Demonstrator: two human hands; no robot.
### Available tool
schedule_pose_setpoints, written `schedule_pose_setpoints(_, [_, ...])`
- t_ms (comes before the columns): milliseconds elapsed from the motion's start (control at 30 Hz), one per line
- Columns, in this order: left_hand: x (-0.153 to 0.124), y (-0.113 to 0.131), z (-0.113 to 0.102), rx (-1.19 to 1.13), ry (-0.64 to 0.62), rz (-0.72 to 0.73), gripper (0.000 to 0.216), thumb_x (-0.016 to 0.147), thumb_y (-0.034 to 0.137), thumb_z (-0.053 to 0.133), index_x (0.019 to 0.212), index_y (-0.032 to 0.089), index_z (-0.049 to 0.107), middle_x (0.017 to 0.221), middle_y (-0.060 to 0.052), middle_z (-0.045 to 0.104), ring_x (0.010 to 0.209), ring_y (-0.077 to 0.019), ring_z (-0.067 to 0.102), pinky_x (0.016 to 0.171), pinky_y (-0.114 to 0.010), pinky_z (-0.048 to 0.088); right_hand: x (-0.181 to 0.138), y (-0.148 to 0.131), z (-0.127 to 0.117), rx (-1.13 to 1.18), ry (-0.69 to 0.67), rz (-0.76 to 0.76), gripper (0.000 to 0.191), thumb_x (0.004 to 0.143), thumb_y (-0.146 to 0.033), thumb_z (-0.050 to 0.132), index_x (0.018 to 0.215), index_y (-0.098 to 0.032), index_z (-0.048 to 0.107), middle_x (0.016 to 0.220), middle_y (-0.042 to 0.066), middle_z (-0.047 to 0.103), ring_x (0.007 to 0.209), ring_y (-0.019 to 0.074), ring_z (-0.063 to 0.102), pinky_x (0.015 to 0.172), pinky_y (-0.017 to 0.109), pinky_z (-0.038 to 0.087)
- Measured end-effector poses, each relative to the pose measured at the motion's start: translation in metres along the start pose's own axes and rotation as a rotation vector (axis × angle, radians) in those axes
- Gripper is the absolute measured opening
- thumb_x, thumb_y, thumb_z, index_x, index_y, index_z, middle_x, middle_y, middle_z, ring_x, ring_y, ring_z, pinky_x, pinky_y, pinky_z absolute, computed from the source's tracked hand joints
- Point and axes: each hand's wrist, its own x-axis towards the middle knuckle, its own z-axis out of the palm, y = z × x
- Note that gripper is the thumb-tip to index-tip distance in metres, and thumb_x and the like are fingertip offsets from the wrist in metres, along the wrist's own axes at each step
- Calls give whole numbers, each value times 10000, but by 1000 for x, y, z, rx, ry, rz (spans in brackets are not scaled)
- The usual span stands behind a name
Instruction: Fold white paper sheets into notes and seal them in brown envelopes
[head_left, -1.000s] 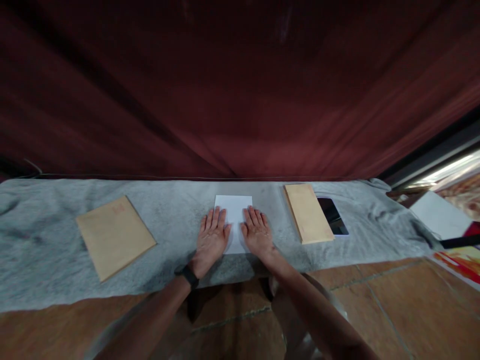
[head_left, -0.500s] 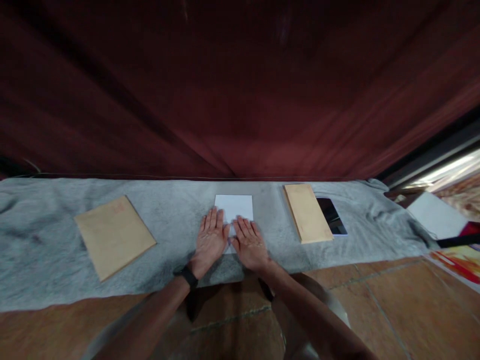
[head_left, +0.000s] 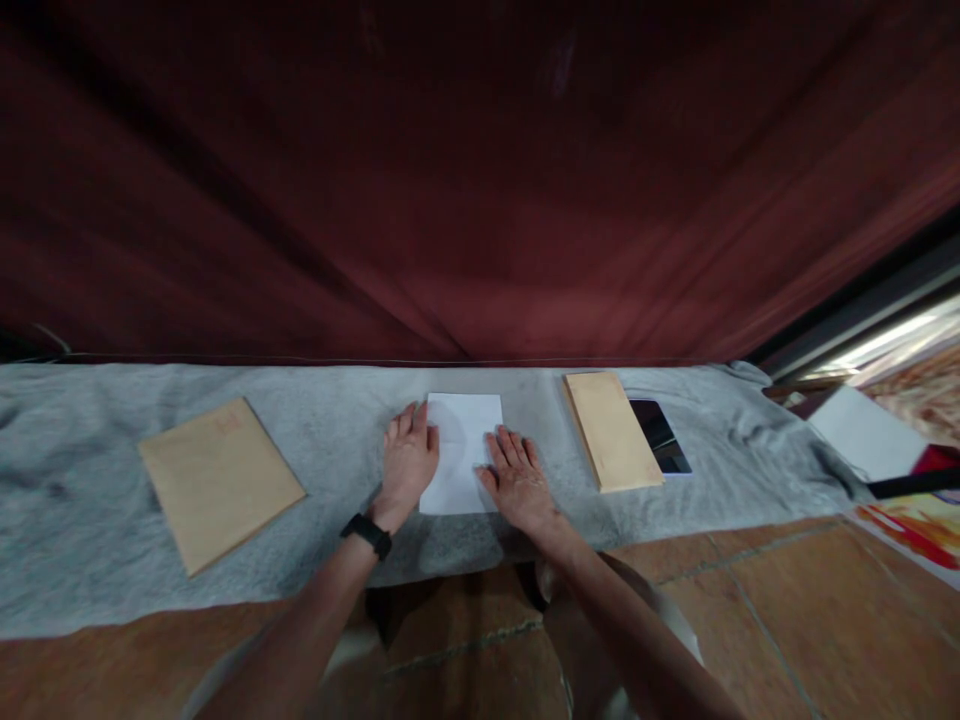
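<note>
A white sheet of paper [head_left: 463, 440] lies flat on a grey cloth [head_left: 337, 420] in front of me. My left hand [head_left: 409, 460] rests open and flat on the paper's left edge, fingers together and pointing away; a black band is on that wrist. My right hand [head_left: 517, 478] lies open and flat on the paper's lower right corner, fingers slightly spread. Neither hand holds anything.
A tan envelope [head_left: 217, 480] lies on the cloth at the left. A narrower tan envelope [head_left: 611, 430] lies right of the paper, beside a dark-screened phone [head_left: 660, 436]. A dark red curtain [head_left: 480, 180] hangs behind. Brown tiled floor [head_left: 787, 620] runs below; white and coloured papers [head_left: 862, 430] sit at the far right.
My hands were close together over the paper's lower middle. The left hand has slid up and left along the paper's edge; the right has moved right to the lower corner.
</note>
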Motion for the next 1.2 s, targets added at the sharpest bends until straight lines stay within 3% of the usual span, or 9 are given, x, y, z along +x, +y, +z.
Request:
schedule_pose_setpoints(133, [-23, 12, 3, 75, -2, 158, 517, 1007, 283, 385, 1485, 136, 516, 1642, -146, 375, 1520, -357, 323, 1232, -572, 248, -1, 1, 0, 8, -8, -13, 591, 1054, -431, 450, 1573, -153, 396, 1630, 135, 384, 1498, 307, 378, 1238, 521, 262])
schedule_pose_setpoints(233, [-34, 11, 1, 102, -61, 139, 514, 1013, 293, 382, 1483, 135, 520, 1638, -158, 379, 1472, -355, 409, 1198, -542, 326, -2, -1, -4, 29, -14, -29, 584, 1062, -427, 421, 1582, -164, 381, 1642, 132, 363, 1515, 297, 353, 1246, 529, 255])
schedule_pose_setpoints(433, [-27, -9, -13, 141, -133, 47, 522, 997, 222, 392, 1483, 75, 515, 1549, -209, 493, 1352, -379, 533, 1079, -508, 461, -3, -16, -14, 109, -25, -82, 584, 1074, -437, 381, 1602, -192, 341, 1684, 105, 275, 1550, 288, 280, 1253, 526, 257])
schedule_pose_setpoints(533, [-33, -10, -9, 122, -63, 152, 527, 1004, 208, 386, 1510, 98, 484, 1619, -195, 396, 1453, -371, 432, 1156, -532, 387, -5, -24, -11, 125, -26, -119, 566, 1066, -408, 420, 1583, -180, 382, 1670, 107, 312, 1551, 280, 278, 1263, 506, 241])
schedule_pose_setpoints(667, [-51, -6, 3, 57, -39, 296, 563, 1037, 355, 391, 1552, 130, 423, 1654, -166, 338, 1547, -322, 283, 1246, -541, 254, -10, -29, -2, 123, -37, -148, 555, 1049, -409, 476, 1558, -190, 429, 1651, 108, 357, 1535, 262, 317, 1264, 481, 243])
schedule_pose_setpoints(867, [-60, -14, 9, 56, -52, 215, 666, 1044, 466, 353, 1557, 42, 381, 1629, -227, 351, 1538, -325, 306, 1250, -510, 252, -12, -18, 0, 80, -49, -122, 583, 1052, -401, 471, 1584, -182, 380, 1669, 131, 302, 1535, 279, 317, 1254, 486, 257])
schedule_pose_setpoints(1000, [-60, -18, 9, 52, -49, 150, 726, 1028, 527, 370, 1570, 44, 357, 1620, -224, 371, 1535, -335, 311, 1251, -532, 233, -9, -6, -1, 42, -44, -45, 605, 1056, -406, 453, 1589, -133, 361, 1658, 150, 319, 1522, 301, 337, 1252, 501, 248])
schedule_pose_setpoints(1200, [-51, -21, 4, -12, -69, 115, 626, 1013, 424, 434, 1508, 40, 454, 1592, -232, 423, 1513, -359, 344, 1238, -546, 248, -3, 4, -3, 65, -90, 24, 599, 1071, -415, 369, 1591, -119, 356, 1647, 146, 343, 1525, 305, 334, 1250, 511, 240])
